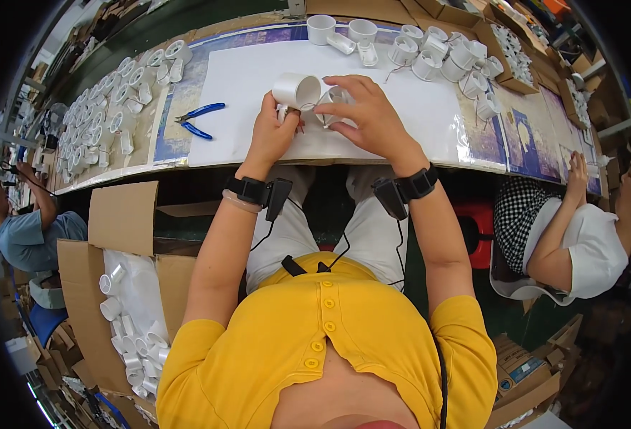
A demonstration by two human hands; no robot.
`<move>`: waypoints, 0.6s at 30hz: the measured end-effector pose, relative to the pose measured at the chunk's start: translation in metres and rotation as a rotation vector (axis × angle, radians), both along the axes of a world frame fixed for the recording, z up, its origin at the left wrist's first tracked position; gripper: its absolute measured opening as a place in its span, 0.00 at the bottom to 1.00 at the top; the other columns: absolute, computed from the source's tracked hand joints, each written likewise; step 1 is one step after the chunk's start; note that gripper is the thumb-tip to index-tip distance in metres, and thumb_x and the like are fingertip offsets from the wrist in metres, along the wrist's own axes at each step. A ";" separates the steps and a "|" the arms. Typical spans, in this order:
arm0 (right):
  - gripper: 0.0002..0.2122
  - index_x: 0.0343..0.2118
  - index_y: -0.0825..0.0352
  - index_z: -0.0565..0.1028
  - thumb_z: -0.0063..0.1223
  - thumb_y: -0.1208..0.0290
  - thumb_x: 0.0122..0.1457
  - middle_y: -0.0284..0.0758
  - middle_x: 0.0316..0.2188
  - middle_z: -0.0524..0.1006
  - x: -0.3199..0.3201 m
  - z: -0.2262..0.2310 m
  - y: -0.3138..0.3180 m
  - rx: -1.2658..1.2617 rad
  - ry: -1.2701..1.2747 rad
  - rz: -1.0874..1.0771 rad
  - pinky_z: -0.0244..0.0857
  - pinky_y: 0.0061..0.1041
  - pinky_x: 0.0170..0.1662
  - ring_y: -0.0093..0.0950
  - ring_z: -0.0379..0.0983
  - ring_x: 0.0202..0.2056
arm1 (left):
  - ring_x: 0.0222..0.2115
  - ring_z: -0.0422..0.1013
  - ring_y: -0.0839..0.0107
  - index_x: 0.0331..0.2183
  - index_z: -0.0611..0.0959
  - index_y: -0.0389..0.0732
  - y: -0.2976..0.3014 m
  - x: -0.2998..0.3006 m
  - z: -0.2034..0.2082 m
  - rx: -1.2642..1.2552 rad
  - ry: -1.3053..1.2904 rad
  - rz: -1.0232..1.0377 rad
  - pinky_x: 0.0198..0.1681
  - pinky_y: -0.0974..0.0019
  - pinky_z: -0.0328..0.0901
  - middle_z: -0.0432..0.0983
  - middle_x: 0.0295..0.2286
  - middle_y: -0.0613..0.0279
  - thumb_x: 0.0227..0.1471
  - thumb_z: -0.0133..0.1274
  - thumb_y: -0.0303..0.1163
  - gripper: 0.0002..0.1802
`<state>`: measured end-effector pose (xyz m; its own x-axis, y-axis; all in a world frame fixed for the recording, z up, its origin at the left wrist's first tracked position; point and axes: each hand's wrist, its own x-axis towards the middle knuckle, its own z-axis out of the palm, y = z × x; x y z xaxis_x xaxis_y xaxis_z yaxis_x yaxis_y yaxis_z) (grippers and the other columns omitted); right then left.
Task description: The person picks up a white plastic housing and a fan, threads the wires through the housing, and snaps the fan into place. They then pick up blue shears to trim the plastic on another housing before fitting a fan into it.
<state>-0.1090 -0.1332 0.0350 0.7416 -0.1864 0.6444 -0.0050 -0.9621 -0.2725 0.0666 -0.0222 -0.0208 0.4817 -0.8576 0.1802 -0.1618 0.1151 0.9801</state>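
Over the white sheet (230,79) on the table, my left hand (271,134) grips a white plastic housing made of a wide cylinder (297,91) joined to a smaller part below it. My right hand (370,114) has its fingers curved around a second, smaller white cylindrical piece (333,100) close against the first. A thin reddish wire shows beside my left fingertips. Whether the two pieces are joined cannot be made out. Blue-handled cutting pliers (200,120) lie on the table left of my left hand.
Many similar white housings (108,107) crowd the table's left side, and several with wires (430,53) stand at the back right. A cardboard box (80,307) of white parts is at my lower left. People sit at left (30,222) and right (580,243).
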 end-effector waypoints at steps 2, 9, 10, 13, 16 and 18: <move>0.15 0.34 0.54 0.80 0.63 0.76 0.40 0.30 0.43 0.73 0.004 -0.002 0.000 -0.089 0.016 0.036 0.63 0.29 0.47 0.33 0.67 0.46 | 0.25 0.72 0.75 0.46 0.65 0.34 0.000 0.003 0.001 0.002 -0.009 0.001 0.29 0.71 0.67 0.73 0.27 0.60 0.53 0.47 0.24 0.18; 0.13 0.35 0.55 0.80 0.62 0.75 0.43 0.27 0.39 0.76 0.019 -0.020 -0.007 0.103 -0.052 0.086 0.62 0.30 0.45 0.33 0.68 0.44 | 0.25 0.71 0.75 0.46 0.65 0.35 0.001 0.006 0.002 0.009 -0.020 -0.040 0.29 0.72 0.67 0.73 0.28 0.61 0.53 0.46 0.23 0.18; 0.13 0.35 0.55 0.80 0.61 0.75 0.44 0.27 0.37 0.76 0.022 -0.021 -0.006 0.122 -0.081 0.082 0.62 0.30 0.45 0.33 0.68 0.43 | 0.25 0.71 0.75 0.46 0.65 0.35 0.001 0.005 0.003 0.001 0.004 -0.050 0.29 0.73 0.67 0.73 0.28 0.60 0.52 0.46 0.23 0.18; 0.12 0.36 0.55 0.80 0.60 0.76 0.46 0.27 0.36 0.77 0.024 -0.023 0.001 0.096 -0.125 0.068 0.60 0.29 0.46 0.32 0.68 0.43 | 0.26 0.71 0.76 0.46 0.65 0.35 0.001 0.006 0.002 -0.010 0.049 -0.074 0.29 0.73 0.67 0.72 0.30 0.60 0.52 0.46 0.22 0.17; 0.12 0.36 0.55 0.79 0.59 0.76 0.48 0.28 0.34 0.77 0.025 -0.025 0.009 0.113 -0.161 0.045 0.59 0.29 0.47 0.31 0.68 0.44 | 0.29 0.71 0.74 0.48 0.64 0.35 0.002 0.011 -0.002 0.034 0.039 -0.128 0.32 0.71 0.67 0.71 0.34 0.58 0.52 0.44 0.25 0.20; 0.11 0.36 0.55 0.79 0.58 0.76 0.49 0.29 0.34 0.77 0.028 -0.027 0.013 0.167 -0.191 0.022 0.58 0.29 0.48 0.31 0.67 0.45 | 0.31 0.71 0.73 0.49 0.63 0.35 0.005 0.012 -0.002 0.001 0.113 -0.163 0.33 0.70 0.67 0.70 0.36 0.57 0.51 0.44 0.26 0.21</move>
